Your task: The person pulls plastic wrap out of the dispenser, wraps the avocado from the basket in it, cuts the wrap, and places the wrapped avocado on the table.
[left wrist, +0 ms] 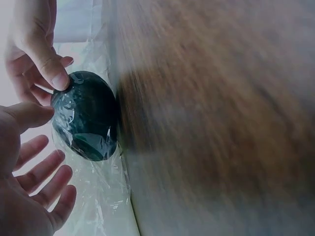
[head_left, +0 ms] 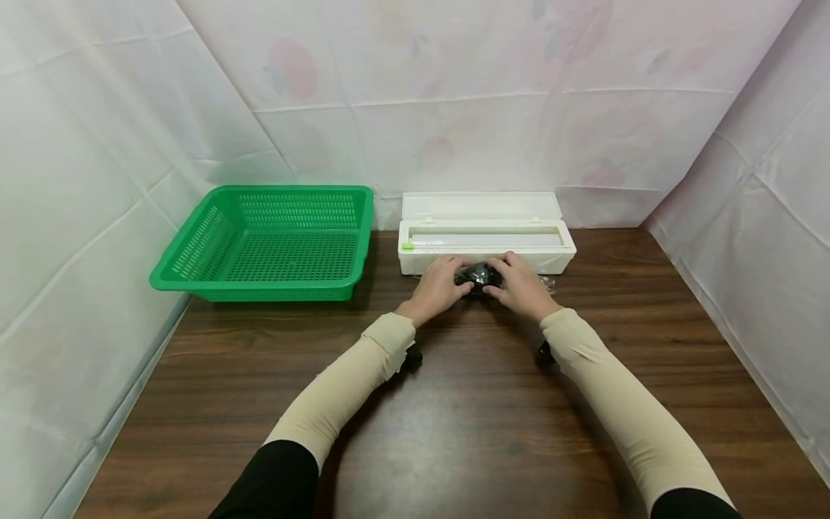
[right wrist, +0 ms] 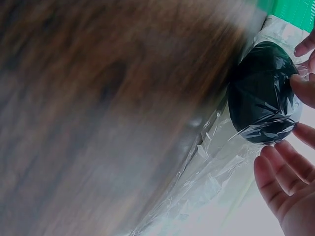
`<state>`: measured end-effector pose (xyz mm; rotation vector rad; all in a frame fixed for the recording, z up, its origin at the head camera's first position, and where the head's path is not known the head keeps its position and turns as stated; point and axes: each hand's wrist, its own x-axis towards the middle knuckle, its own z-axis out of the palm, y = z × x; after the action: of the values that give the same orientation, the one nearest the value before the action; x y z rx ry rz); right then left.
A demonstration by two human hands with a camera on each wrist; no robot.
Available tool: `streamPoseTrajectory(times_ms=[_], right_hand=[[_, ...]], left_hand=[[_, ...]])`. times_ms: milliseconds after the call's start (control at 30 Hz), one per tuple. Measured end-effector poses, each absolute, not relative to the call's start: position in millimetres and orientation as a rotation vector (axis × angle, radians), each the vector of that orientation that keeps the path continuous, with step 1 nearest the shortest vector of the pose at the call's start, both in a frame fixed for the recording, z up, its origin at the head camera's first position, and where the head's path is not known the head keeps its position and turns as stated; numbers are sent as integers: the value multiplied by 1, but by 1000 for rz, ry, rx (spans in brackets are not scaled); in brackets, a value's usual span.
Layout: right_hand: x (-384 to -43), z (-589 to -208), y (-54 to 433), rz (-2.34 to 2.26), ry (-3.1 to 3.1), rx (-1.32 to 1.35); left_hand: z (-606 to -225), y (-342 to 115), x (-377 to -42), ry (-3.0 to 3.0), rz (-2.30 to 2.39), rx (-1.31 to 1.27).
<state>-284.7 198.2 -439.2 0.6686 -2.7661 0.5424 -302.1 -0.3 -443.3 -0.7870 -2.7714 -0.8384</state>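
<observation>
Head view: I find a dark oval item point(head_left: 480, 275) in clear film point(right wrist: 211, 179), between both hands, just on the near side of a white box point(head_left: 418, 262). Left hand point(head_left: 437, 288): thumb against the item's left end, other fingers loosely spread, half open, gripping nothing that I can confirm. Right hand point(head_left: 524, 288): thumb and fingertips bent onto the right end, pinching it. Box lid point(head_left: 481, 207) raised at the far side. Green basket point(head_left: 259, 286) stands left on the brown table point(head_left: 467, 432). Whether the item touches the table, I cannot tell.
</observation>
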Motion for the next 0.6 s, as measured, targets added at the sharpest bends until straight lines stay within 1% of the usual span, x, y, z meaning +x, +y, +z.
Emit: streamPoseTrajectory(times_ms=[300,600], right_hand=[[-285,-440,198,547,-2798,657],[-290,-437,202,603,-2804,703]], left_hand=[[-445,-2,-303,-2823,-799,-782],[-447,2,-304,-2855,-794,-748]])
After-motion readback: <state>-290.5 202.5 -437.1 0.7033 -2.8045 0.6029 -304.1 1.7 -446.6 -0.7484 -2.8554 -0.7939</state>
